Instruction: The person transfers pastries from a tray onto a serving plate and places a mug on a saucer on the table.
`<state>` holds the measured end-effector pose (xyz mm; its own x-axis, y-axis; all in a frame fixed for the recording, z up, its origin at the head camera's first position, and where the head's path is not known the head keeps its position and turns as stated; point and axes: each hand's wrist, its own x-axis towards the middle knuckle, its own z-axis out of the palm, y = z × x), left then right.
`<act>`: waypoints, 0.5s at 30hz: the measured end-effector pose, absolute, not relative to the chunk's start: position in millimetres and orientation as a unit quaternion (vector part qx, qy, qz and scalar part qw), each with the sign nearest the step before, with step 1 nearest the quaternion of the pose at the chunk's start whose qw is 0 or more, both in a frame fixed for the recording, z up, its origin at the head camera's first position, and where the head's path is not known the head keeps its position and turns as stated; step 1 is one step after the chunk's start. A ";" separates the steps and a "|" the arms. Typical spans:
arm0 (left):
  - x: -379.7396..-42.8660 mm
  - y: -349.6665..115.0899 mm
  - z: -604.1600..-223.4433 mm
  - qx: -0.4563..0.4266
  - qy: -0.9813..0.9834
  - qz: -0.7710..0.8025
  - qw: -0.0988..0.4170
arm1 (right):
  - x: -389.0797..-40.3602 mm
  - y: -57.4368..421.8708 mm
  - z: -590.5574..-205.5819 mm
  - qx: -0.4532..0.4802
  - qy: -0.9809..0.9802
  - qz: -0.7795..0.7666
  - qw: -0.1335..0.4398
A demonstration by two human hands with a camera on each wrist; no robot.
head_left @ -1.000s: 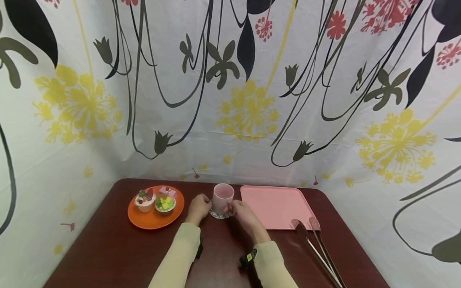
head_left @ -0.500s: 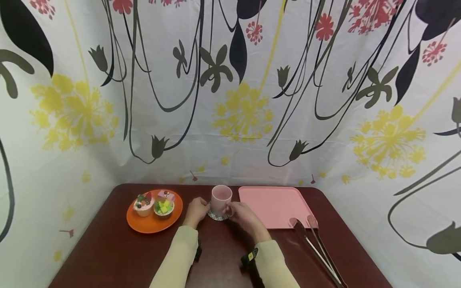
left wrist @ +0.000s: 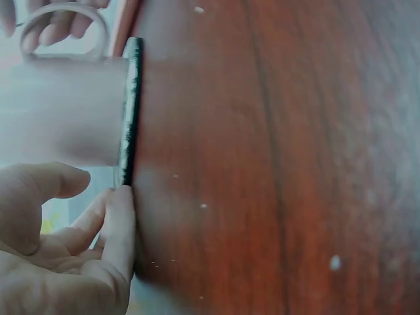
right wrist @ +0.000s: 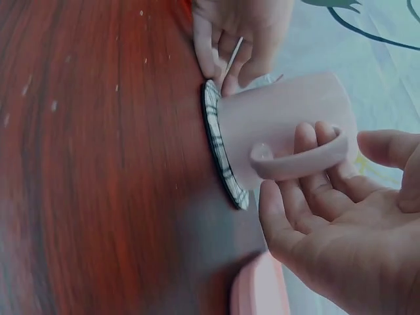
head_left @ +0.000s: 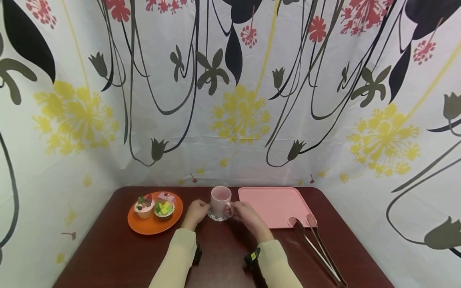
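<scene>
A pale pink mug [head_left: 220,200] stands upright on a round, dark-edged checked coaster [head_left: 217,219] near the back of the table. My left hand [head_left: 196,212] is at the coaster's left side; in the left wrist view its fingertips [left wrist: 121,197] touch the rim, while the thumb stays apart from them, beside the mug. My right hand [head_left: 248,216] is at the mug's handle [right wrist: 305,164]. The right wrist view has some of its fingers [right wrist: 315,187] reaching loosely through the handle loop, with the thumb [right wrist: 384,146] lifted away.
An orange plate [head_left: 144,228] with several small cakes lies to the left. To the right is a pink tray [head_left: 277,204], with metal tongs [head_left: 320,250] lying partly over its front right corner. A patterned cloth [head_left: 230,120] hangs behind the table [head_left: 219,260].
My right hand has eased slightly to the right, so more of the mug's handle shows. The left hand has stayed at the coaster. The head view has shifted a little.
</scene>
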<state>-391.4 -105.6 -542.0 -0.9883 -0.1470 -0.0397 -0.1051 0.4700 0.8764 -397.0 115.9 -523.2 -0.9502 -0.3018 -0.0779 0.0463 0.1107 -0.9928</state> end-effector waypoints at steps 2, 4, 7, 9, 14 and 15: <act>-388.7 -109.8 -540.6 0.072 -0.846 -0.528 0.002 | -395.5 116.9 -521.7 -0.088 0.749 -0.647 0.112; -385.2 -115.4 -539.7 0.071 -0.835 -0.545 -0.012 | -394.7 116.8 -519.2 -0.088 0.763 -0.633 0.100; -381.4 -122.3 -538.0 0.089 -0.816 -0.570 -0.025 | -396.7 116.4 -512.2 -0.102 0.779 -0.613 0.089; -380.3 -126.0 -536.4 0.094 -0.804 -0.587 -0.025 | -399.8 116.6 -506.5 -0.104 0.784 -0.606 0.082; -380.4 -126.2 -533.9 0.082 -0.768 -0.635 -0.015 | -405.3 125.8 -494.0 -0.107 0.798 -0.590 0.057; -380.4 -125.3 -533.5 0.077 -0.761 -0.644 -0.010 | -405.5 128.7 -491.7 -0.109 0.803 -0.583 0.053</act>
